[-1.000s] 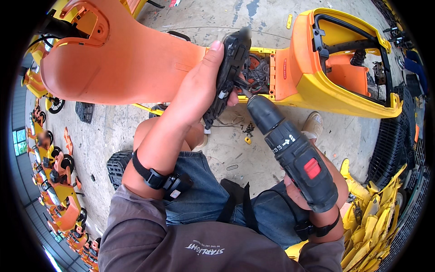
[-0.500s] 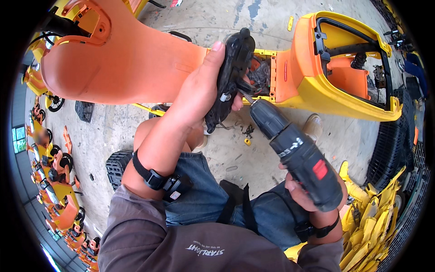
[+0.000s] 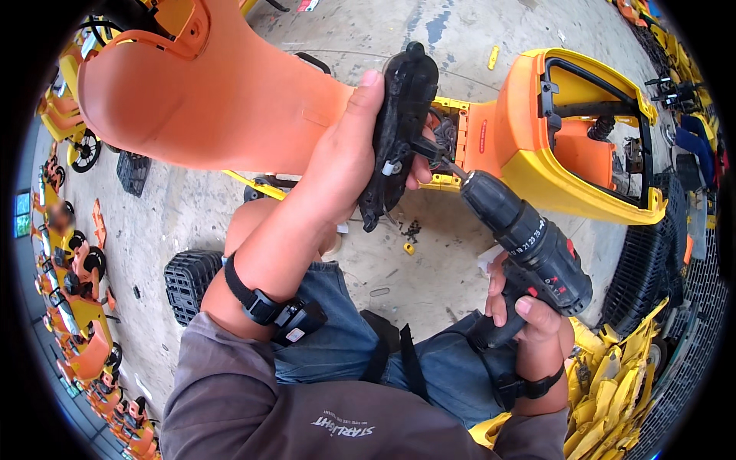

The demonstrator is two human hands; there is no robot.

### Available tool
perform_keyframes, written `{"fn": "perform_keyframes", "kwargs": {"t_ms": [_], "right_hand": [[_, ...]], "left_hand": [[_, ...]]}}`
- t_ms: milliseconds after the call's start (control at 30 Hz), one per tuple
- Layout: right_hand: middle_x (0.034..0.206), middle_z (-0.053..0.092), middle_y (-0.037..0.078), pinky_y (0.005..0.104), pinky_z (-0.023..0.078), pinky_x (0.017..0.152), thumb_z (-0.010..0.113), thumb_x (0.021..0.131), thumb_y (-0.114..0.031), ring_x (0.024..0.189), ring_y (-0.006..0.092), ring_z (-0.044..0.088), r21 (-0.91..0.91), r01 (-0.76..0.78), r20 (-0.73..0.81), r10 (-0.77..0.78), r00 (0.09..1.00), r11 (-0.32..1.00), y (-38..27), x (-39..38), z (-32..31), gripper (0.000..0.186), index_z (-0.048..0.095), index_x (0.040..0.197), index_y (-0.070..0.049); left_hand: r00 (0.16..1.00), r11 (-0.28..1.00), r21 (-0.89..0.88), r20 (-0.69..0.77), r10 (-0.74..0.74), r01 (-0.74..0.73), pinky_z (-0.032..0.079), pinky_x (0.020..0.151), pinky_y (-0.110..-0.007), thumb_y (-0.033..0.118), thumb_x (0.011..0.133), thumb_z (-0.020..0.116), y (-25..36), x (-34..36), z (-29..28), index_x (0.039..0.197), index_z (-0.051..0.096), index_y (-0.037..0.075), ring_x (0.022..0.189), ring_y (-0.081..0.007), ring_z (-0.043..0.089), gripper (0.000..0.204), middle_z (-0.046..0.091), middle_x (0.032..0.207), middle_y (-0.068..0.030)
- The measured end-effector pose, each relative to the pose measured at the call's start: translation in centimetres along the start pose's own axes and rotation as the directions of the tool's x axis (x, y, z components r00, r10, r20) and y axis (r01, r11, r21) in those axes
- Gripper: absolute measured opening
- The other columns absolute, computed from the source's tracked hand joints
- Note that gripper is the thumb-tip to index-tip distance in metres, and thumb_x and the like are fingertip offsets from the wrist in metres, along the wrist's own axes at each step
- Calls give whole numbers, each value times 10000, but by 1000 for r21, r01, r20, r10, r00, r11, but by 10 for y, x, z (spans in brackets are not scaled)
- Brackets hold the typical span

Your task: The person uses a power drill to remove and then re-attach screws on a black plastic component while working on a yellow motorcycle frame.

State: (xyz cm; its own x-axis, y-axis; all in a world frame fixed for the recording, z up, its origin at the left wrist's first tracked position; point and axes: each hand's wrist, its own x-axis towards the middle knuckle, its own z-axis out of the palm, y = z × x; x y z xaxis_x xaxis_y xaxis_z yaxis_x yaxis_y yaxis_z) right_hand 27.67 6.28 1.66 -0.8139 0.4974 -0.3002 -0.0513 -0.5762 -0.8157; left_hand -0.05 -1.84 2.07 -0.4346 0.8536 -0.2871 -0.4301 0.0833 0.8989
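My left hand (image 3: 346, 157) grips an elongated black plastic part (image 3: 400, 115), thumb along its left side and fingertips showing at the right. My right hand (image 3: 529, 314) is wrapped round the handle of a black-and-red cordless drill (image 3: 521, 230). The drill points up-left, its bit (image 3: 460, 170) at a small bracket on the black part; whether they touch I cannot tell. Behind both hands lies an orange-and-yellow scooter body, with a broad orange panel (image 3: 207, 107) at left, a frame opening with wires (image 3: 446, 126) in the middle and a hollow yellow end section (image 3: 567, 192) at right.
Small dark screws (image 3: 411, 230) and a yellow bit (image 3: 409, 248) lie on the concrete floor (image 3: 383, 276). Black crates (image 3: 192, 284) stand at left and right, yellow panels (image 3: 613, 376) are piled at lower right, and orange scooters (image 3: 92, 337) line the far left.
The black part in my left hand has shifted slightly right. The drill has moved right and turned, so its handle and more of my right fingers show. The view has shifted a little.
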Motion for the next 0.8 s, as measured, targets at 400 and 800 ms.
{"fn": "perform_keyframes", "kwargs": {"t_ms": [400,800], "right_hand": [[883,601,166,284,552,542,709,700,-228,503,158,599,-8,-5,-11,5,1000,1000,2,2,1,736,395,1267,120],[1017,620,149,285,506,645,670,787,-172,659,155,607,-31,-74,155,78,985,997,3,-5,-10,622,416,1316,34]], "left_hand": [[999,999,14,-19,34,-33,522,556,-258,594,991,227,-1,0,1,1035,597,-2,579,-162,635,702,653,751,-105],[1000,998,59,6,-13,13,499,538,-253,585,997,229,-4,-1,11,1046,598,12,558,-149,611,684,656,818,-88]]}}
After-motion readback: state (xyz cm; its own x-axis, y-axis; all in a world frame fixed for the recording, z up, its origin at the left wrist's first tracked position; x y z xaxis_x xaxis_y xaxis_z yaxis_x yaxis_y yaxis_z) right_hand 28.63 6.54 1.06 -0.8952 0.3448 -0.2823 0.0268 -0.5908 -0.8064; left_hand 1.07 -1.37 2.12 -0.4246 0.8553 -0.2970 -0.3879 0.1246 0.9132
